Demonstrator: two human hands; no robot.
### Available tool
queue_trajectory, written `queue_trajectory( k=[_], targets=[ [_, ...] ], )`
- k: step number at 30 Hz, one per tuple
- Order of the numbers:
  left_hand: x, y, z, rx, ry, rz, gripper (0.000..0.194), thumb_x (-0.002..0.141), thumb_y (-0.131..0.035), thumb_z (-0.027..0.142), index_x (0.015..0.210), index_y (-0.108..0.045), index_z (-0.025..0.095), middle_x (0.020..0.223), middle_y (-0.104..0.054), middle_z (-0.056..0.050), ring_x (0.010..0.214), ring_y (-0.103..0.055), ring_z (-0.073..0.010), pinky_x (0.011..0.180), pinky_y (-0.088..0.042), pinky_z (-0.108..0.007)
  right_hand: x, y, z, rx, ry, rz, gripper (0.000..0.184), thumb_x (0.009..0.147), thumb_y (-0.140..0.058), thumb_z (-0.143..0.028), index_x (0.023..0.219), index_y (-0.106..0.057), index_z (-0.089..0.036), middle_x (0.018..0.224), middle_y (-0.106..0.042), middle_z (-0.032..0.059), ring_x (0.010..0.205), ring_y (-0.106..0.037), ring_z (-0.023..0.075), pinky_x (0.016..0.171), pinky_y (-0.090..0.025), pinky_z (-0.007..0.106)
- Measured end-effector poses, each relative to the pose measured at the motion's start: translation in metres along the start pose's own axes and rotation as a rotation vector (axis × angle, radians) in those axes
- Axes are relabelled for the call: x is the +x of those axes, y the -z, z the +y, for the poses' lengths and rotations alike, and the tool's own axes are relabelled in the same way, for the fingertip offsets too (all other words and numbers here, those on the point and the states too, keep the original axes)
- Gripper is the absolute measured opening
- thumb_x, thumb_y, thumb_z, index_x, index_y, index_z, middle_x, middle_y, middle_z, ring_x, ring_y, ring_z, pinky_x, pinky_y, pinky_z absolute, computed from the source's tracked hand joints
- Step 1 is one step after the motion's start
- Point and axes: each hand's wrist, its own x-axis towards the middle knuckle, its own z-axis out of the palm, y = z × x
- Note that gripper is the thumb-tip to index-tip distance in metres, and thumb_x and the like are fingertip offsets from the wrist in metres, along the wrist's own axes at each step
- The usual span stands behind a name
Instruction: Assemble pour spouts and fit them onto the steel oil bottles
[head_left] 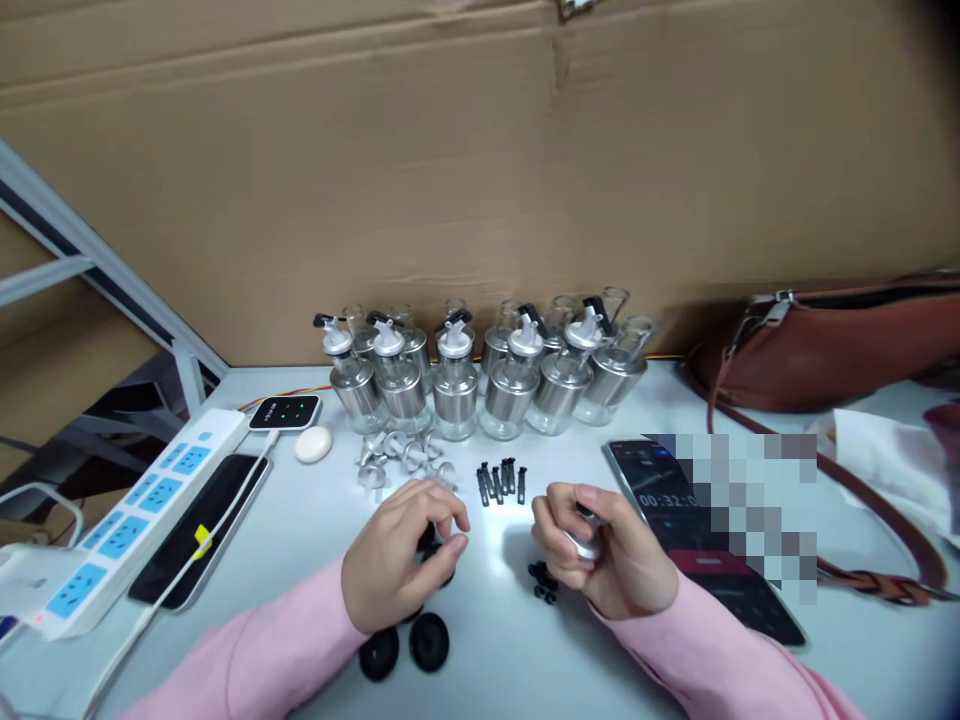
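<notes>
My right hand (611,550) is closed round a grey bottle pourer (585,545) with a black part at its top, the thumb resting against it. Small black pieces (544,582) lie just left of that hand. My left hand (405,550) hovers over black round caps (429,642) with its fingers loosely curled and the thumb apart. Some caps are partly hidden beneath it. Beyond the hands lie several grey pourer parts (411,455) in a heap and several small black flaps (504,482). Glass bottles with metal bands (454,390) stand behind, the front ones mostly fitted with pourers.
A phone showing a timer (675,510) lies to the right, near a brown leather bag (840,350) and its strap. On the left are a power strip (142,510), a dark phone (199,530) with a white cable, a small black device (285,412) and a white round case (313,444). Cardboard (450,180) rises behind.
</notes>
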Motion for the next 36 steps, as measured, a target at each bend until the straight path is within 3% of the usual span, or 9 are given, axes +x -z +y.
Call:
queue_trajectory(
  k=[5, 9, 13, 15, 17, 19, 23, 31, 36],
  targets=[
    [0.006, 0.002, 0.003, 0.016, -0.021, 0.025, 0.014, 0.084, -0.045, 0.007, 0.081, -0.039, 0.019, 0.079, -0.059, -0.003, 0.074, -0.053, -0.0133, 0.069, -0.044, -0.027, -0.003, 0.000, -0.018, -0.284, 0.238, 0.144, 0.044, 0.073, -0.059, -0.052, 0.053, -0.037, -0.019, 0.052, -0.041, -0.0039, 0.037, -0.024, 0.0037, 0.035, -0.017, 0.019],
    [-0.001, 0.001, 0.010, 0.037, -0.009, -0.022, 0.014, 0.084, -0.043, 0.006, 0.080, -0.040, 0.019, 0.079, -0.059, -0.003, 0.074, -0.054, -0.0135, 0.069, -0.044, -0.027, -0.007, 0.007, -0.058, -0.891, 0.640, 0.512, 0.028, 0.071, -0.066, -0.044, 0.073, -0.049, -0.022, 0.068, -0.052, -0.0008, 0.048, -0.041, 0.0100, 0.046, -0.034, 0.025],
    [-0.011, 0.005, 0.032, 0.243, -0.076, -0.343, 0.011, 0.086, -0.043, 0.010, 0.089, -0.050, 0.018, 0.094, -0.065, -0.005, 0.090, -0.057, -0.0181, 0.082, -0.044, -0.034, 0.000, 0.019, -0.105, -1.639, 0.747, 0.788, 0.027, 0.075, -0.061, -0.029, 0.100, -0.059, -0.019, 0.083, -0.063, 0.0052, 0.050, -0.050, 0.0131, 0.060, -0.043, 0.030],
    [-0.017, 0.006, 0.039, 0.400, -0.070, -0.490, 0.020, 0.086, -0.053, 0.030, 0.102, -0.054, 0.019, 0.114, -0.062, -0.009, 0.108, -0.053, -0.0279, 0.093, -0.040, -0.047, 0.009, 0.025, -0.125, -1.915, 0.718, 0.832, 0.032, 0.079, -0.057, -0.020, 0.110, -0.060, -0.015, 0.090, -0.066, 0.0100, 0.070, -0.061, 0.0200, 0.070, -0.046, 0.030],
    [-0.025, 0.005, 0.041, 0.535, 0.001, -0.587, 0.049, 0.077, -0.063, 0.048, 0.117, -0.051, 0.022, 0.132, -0.051, -0.013, 0.122, -0.042, -0.0389, 0.097, -0.033, -0.061, 0.021, 0.031, -0.140, -1.969, 0.692, 0.843, 0.026, 0.079, -0.055, -0.017, 0.102, -0.065, -0.014, 0.100, -0.065, 0.0157, 0.089, -0.062, 0.0261, 0.076, -0.045, 0.032],
    [-0.032, 0.001, 0.037, 0.635, 0.078, -0.635, 0.061, 0.073, -0.067, 0.050, 0.126, -0.047, 0.025, 0.140, -0.043, -0.014, 0.128, -0.034, -0.0438, 0.095, -0.032, -0.067, 0.032, 0.038, -0.148, -1.996, 0.665, 0.825, 0.025, 0.078, -0.056, -0.017, 0.100, -0.066, -0.013, 0.102, -0.065, 0.0171, 0.092, -0.062, 0.0283, 0.078, -0.045, 0.034],
    [-0.045, -0.005, 0.028, 0.721, 0.150, -0.596, 0.038, 0.087, -0.055, 0.035, 0.124, -0.050, 0.029, 0.137, -0.047, -0.009, 0.127, -0.040, -0.0372, 0.095, -0.038, -0.063, 0.046, 0.049, -0.149, -2.005, 0.640, 0.791, 0.026, 0.076, -0.059, -0.024, 0.101, -0.063, -0.015, 0.094, -0.070, 0.0139, 0.087, -0.065, 0.0286, 0.073, -0.046, 0.033],
    [-0.071, 0.002, 0.031, 0.700, 0.186, -0.423, 0.046, 0.085, -0.052, 0.025, 0.131, -0.045, 0.026, 0.140, -0.042, -0.009, 0.135, -0.026, -0.0353, 0.100, -0.036, -0.061, 0.045, 0.052, -0.136, -1.918, 0.684, 0.889, 0.016, 0.071, -0.061, -0.024, 0.086, -0.060, -0.018, 0.086, -0.071, 0.0124, 0.081, -0.066, 0.0270, 0.067, -0.046, 0.031],
    [-0.071, -0.002, 0.024, 0.607, 0.234, -0.299, 0.034, 0.083, -0.048, 0.015, 0.113, -0.058, 0.027, 0.124, -0.055, -0.007, 0.130, -0.035, -0.0335, 0.100, -0.033, -0.063, 0.016, 0.036, -0.133, -1.807, 0.949, 0.978, 0.020, 0.078, -0.060, -0.031, 0.092, -0.061, -0.017, 0.095, -0.069, 0.0142, 0.088, -0.065, 0.0243, 0.077, -0.047, 0.032]
  ],
)
